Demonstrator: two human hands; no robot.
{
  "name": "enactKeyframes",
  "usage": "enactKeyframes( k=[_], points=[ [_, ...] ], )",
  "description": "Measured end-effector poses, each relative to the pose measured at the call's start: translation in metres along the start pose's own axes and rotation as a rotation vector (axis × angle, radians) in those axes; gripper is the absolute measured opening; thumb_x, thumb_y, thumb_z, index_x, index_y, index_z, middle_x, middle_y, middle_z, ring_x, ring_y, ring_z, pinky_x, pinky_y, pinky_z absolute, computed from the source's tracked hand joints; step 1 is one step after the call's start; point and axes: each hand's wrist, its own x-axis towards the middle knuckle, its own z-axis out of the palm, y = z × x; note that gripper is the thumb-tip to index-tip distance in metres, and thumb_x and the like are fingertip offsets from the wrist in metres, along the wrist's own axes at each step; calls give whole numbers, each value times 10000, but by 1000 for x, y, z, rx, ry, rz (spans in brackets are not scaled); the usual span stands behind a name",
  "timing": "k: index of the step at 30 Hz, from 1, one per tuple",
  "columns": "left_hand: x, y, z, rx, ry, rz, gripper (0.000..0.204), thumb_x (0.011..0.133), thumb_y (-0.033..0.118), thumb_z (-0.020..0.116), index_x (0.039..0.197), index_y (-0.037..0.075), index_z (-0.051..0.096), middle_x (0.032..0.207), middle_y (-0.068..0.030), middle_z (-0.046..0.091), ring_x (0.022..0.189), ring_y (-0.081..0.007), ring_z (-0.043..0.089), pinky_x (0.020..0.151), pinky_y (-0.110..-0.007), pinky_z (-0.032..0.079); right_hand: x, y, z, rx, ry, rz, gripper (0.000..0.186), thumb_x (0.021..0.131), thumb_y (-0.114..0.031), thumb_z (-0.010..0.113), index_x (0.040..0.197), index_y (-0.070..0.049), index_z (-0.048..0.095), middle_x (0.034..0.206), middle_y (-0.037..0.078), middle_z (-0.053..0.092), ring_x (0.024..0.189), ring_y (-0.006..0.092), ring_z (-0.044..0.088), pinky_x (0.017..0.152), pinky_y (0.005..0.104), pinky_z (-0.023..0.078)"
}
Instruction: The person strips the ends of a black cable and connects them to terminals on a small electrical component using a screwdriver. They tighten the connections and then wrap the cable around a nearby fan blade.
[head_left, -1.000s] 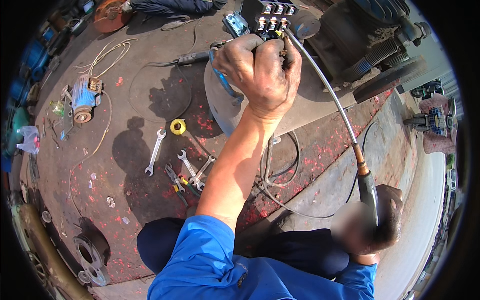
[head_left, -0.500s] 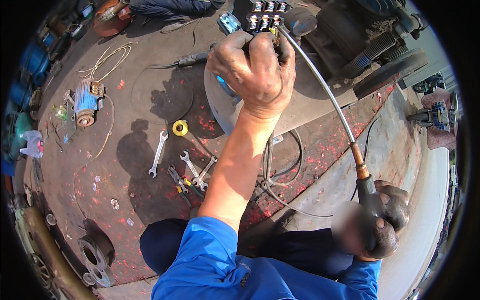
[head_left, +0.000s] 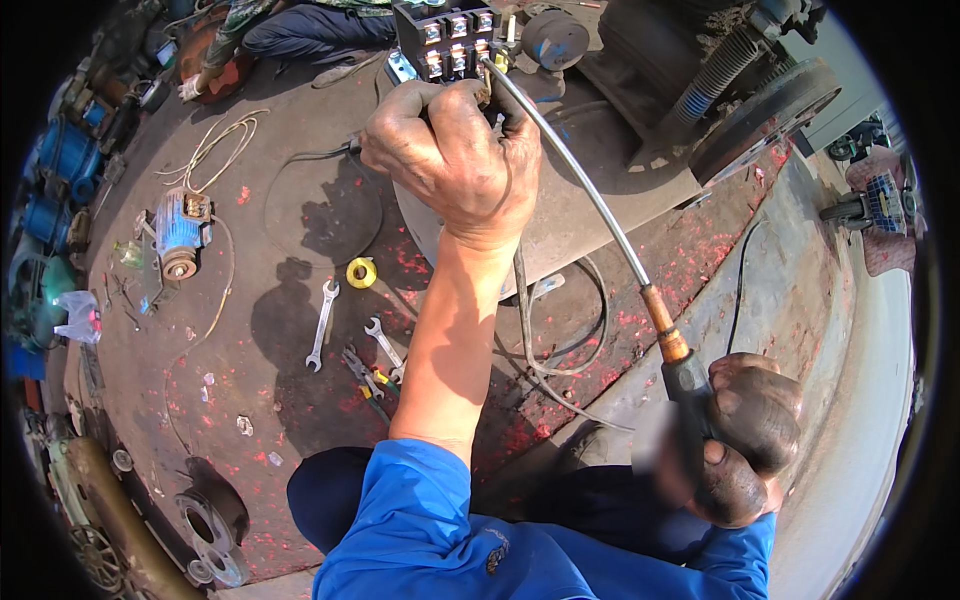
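Observation:
A black electrical contactor with rows of bright screw terminals is at the top centre. My left hand is closed just below its lower edge, fingers curled away. What the fingers pinch is hidden behind the knuckles. My right hand, sooty, grips the black handle of a long screwdriver at the lower right. Its silver shaft has a brown section by the handle and looks bowed. The tip meets the lower terminals, beside a small yellowish bit, just above my left fingers.
A round metal plate lies beneath my left hand, near a big machine. Left of my forearm are wrenches, pliers and a yellow tape roll. A blue motor and looped cable lie around. Another person's leg is at top left.
The contactor, my left hand and the screwdriver have shifted left in view, and the view itself has moved. The tip stays at the terminals; both hands keep their closed grip.

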Motion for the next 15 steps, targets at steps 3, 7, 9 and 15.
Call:
enactKeyframes(
  k=[3,7,9,15],
  points=[
    [3,-1,-2,-31,-18,21,232,704,80,804,839,33,621,990,-117,429,938,-273,465,813,-405,381,13,-14,-1,-55,-76,75,281,608,-197,747,852,-206,609,853,28,570,713,231,563,577,371,515],
    [3,2,5,-44,35,48,202,707,42,784,830,34,624,990,-106,425,933,-263,466,805,-402,378,19,-8,-27,-88,-384,-95,299,555,-248,737,831,-237,624,916,-13,573,822,227,559,641,388,526],
    [4,2,11,-83,68,39,190,717,26,775,832,30,623,997,-104,419,917,-251,468,782,-394,393,24,-9,-38,-105,-507,-164,322,536,-265,736,841,-255,633,955,-28,576,864,226,558,666,396,528],
    [-6,-5,14,-273,56,-50,152,776,-11,738,860,2,611,1040,-107,384,821,-202,477,620,-329,443,19,-13,-43,-191,-406,-26,506,690,-180,773,1149,-279,585,1026,51,589,783,248,582,584,382,507]
  ],
)
